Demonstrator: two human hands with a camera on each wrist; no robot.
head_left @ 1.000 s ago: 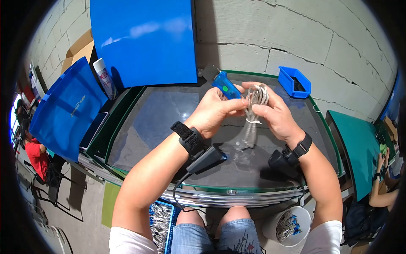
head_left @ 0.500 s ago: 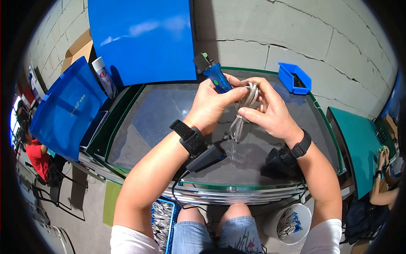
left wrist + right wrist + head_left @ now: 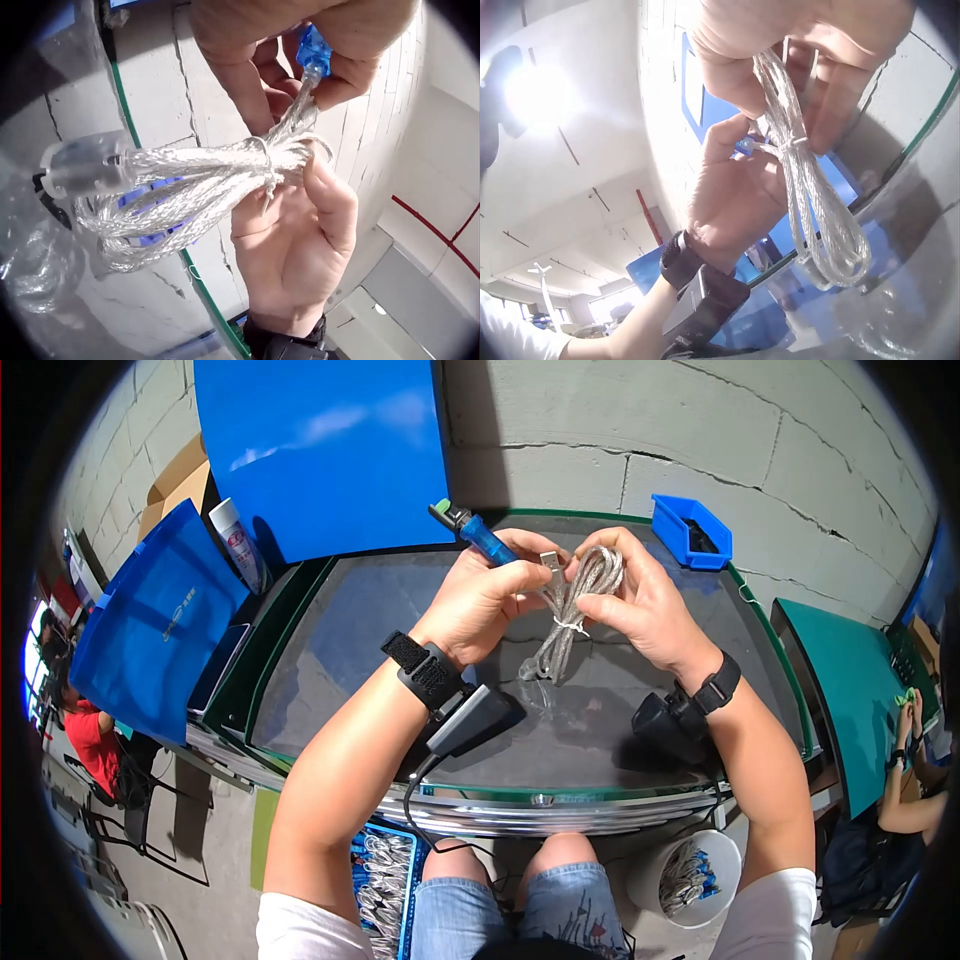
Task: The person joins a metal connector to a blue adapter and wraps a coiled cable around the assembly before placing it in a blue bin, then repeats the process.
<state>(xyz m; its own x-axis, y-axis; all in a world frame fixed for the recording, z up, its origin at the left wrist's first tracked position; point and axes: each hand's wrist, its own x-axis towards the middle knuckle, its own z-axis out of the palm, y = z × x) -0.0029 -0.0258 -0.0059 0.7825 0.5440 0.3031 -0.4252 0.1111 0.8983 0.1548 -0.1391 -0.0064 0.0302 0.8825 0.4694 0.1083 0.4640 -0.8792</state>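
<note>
- Cable coil (image 3: 598,575), silvery and braided, is held above the table (image 3: 385,710), between the two hands, its loops gathered by a thin white tie (image 3: 570,625).
- The right hand (image 3: 650,605) grasps the coil's upper loops, thumb on the near side and fingers bent behind them.
- The left hand (image 3: 475,600) has its fingers curled round a translucent blue connector (image 3: 486,542), whose black end with a green tip points up and away to the left.
- A flat metal plug (image 3: 549,563) shows just beside the left thumb (whether the thumb presses it, I cannot tell).
- A clear plug end (image 3: 90,165) sits by the far bend of the loops in the left wrist view, apart from both hands.
- Each wrist wears a black strap with a small device.
- At the table's far right corner stands a blue bin (image 3: 690,532) with dark pieces inside; a large blue panel (image 3: 325,455) is upright at the back left.
- Left of that, a spray can (image 3: 240,548) stands near a cardboard box (image 3: 178,480) and a blue tub (image 3: 160,615).
- Below the near edge are a blue basket (image 3: 411,885) of silvery cables and a white bucket (image 3: 640,880) of cables with blue parts.
- Someone in a red top (image 3: 92,742) is off to the left; another person's hands (image 3: 908,722) are over a green table (image 3: 840,700) at right.
</note>
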